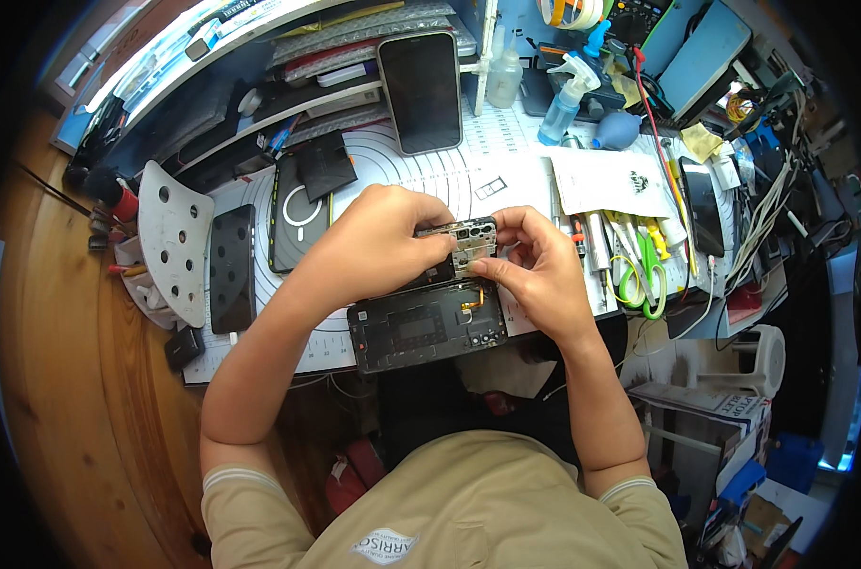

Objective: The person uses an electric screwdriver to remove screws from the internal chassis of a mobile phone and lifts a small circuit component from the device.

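Observation:
An opened phone (pixel 471 245) with exposed inner parts is held near the middle of the mat. My left hand (pixel 383 245) grips its left part, thumb on the inner parts and fingers curled behind. My right hand (pixel 535 270) pinches its right end, thumb pressed on the lower right of the parts. Directly below lies a detached black phone panel (pixel 383 341), with a small orange flex cable at its upper right. A small outlined rectangular piece (pixel 491 188) lies on the measuring mat (pixel 307 346) beyond my hands.
At left are phones (pixel 231 266) and a perforated white holder (pixel 174 237). A phone (pixel 418 95) stands upright before shelves. At right lie a white pouch (pixel 606 185), green scissors (pixel 650 289), screwdrivers, a blue air blower (pixel 616 131), a spray bottle (pixel 563 104) and tangled cables.

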`<state>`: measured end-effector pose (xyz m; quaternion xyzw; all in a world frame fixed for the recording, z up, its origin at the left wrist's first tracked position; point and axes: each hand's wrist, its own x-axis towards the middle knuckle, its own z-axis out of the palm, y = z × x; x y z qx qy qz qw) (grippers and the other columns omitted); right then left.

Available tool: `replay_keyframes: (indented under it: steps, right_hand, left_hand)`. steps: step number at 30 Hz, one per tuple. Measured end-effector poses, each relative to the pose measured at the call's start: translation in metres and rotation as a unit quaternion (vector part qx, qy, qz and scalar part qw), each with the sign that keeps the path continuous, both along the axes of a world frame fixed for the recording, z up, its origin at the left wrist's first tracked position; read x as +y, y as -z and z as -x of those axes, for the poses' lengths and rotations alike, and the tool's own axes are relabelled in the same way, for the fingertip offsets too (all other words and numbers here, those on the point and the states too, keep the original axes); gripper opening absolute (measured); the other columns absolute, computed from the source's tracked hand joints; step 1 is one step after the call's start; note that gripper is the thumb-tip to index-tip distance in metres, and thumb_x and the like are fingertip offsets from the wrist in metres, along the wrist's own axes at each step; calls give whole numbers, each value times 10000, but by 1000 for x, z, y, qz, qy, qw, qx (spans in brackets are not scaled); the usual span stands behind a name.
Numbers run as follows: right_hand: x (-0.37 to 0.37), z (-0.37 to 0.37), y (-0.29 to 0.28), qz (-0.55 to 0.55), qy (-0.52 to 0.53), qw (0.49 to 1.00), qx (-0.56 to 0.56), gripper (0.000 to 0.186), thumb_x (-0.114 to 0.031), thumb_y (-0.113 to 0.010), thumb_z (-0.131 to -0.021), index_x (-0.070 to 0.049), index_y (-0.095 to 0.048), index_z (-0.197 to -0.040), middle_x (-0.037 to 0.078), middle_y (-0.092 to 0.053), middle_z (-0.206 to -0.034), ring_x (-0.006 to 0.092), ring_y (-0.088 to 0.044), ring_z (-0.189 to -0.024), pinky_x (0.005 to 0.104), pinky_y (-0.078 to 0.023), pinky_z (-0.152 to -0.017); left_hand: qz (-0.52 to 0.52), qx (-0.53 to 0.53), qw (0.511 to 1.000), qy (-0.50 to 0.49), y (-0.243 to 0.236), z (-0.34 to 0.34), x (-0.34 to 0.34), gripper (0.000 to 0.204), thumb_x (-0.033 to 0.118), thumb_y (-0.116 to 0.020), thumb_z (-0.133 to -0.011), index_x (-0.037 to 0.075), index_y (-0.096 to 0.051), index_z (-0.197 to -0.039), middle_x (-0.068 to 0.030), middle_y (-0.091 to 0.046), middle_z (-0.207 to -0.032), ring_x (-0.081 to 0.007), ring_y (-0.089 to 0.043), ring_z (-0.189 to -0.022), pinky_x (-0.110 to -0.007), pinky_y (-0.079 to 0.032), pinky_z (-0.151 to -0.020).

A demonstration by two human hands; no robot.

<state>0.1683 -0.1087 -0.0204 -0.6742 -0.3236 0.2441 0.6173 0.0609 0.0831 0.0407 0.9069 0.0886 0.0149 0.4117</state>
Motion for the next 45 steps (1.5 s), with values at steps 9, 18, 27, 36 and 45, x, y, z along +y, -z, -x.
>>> replay_keyframes:
  steps: [9,18,27,36,45]
  right_hand:
    - [1,-8,10,-28,-33,998,35,330,44,-793,-806,32,-696,-1122,47,-741,-924,22,-578,-718,202,-487,-661]
    - [3,-11,7,-32,-51,997,50,277,21,-772,-859,52,-696,-1123,80,-756,-969,80,-672,-830,235,-545,-753]
    - [4,-11,9,-52,-41,993,97,253,-9,-755,-896,72,-696,-1128,91,-754,-971,92,-682,-876,249,-555,-782]
    - [19,-12,-5,-36,-17,998,49,221,-124,-751,-936,37,-737,-1086,55,-741,-913,70,-640,-818,240,-512,-709]
    - [17,-13,-13,-57,-33,993,102,209,-107,-725,-948,40,-738,-1095,4,-709,-872,42,-595,-783,205,-472,-701]
  left_hand:
    - [-20,-56,998,-7,10,0,-1,228,143,-708,-834,-49,-743,-953,-133,-696,-699,-134,-624,-611,-306,-501,-610]
    - [14,-47,999,-12,14,-5,4,265,173,-680,-811,-39,-756,-951,-227,-667,-710,-308,-659,-605,-388,-517,-625]
    - [-23,-40,999,4,12,-7,3,208,138,-759,-851,-43,-745,-952,-109,-689,-704,-99,-599,-639,-291,-494,-617]
    - [-20,-58,998,-13,13,-5,3,243,192,-752,-831,-39,-742,-908,-221,-641,-687,-336,-607,-585,-405,-470,-588]
    - [-48,-76,996,-2,17,-5,4,218,156,-753,-852,-41,-736,-945,-153,-666,-691,-143,-575,-597,-322,-469,-591]
